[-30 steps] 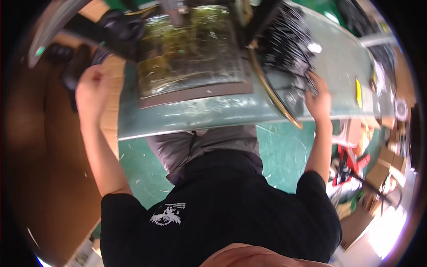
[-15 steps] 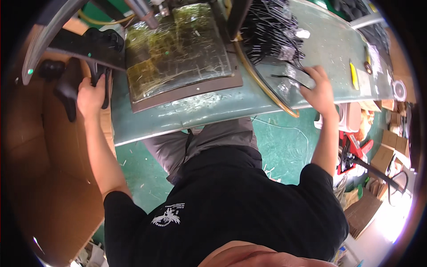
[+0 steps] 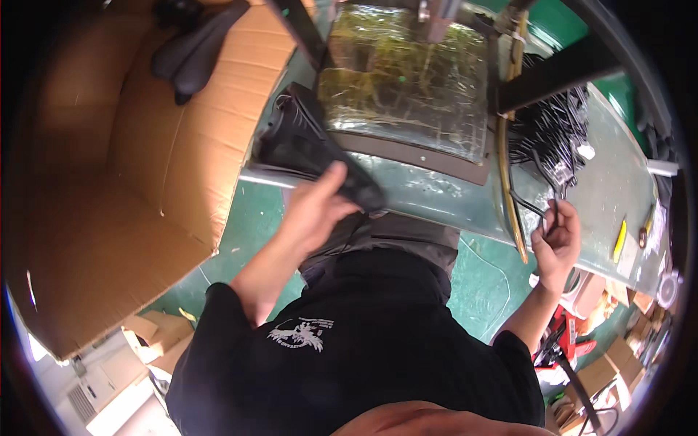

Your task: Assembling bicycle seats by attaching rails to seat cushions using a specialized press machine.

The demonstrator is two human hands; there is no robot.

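Note:
My left hand (image 3: 314, 212) is closed around the narrow end of a black bicycle saddle (image 3: 294, 142), which is slightly blurred. The saddle is at the table's near edge, left of a flat plate wrapped in clear, yellowed film (image 3: 407, 94). My right hand (image 3: 558, 243) grips a bent black saddle rail (image 3: 529, 206) between thumb and fingers, over the right part of the table. Just beyond it lies a heap of similar black rails (image 3: 545, 131).
At left stands a large open cardboard box (image 3: 182, 167) with another black saddle (image 3: 196, 54) inside. A dark machine frame bar (image 3: 560, 80) crosses above the green table (image 3: 465, 200). A yellowish hose (image 3: 518, 232) hangs over its edge. A yellow-handled tool (image 3: 620, 241) lies at right.
My left hand has brought the saddle from the box side to the table's near edge. My right hand has drawn the rail nearer to me. The whole view has turned left.

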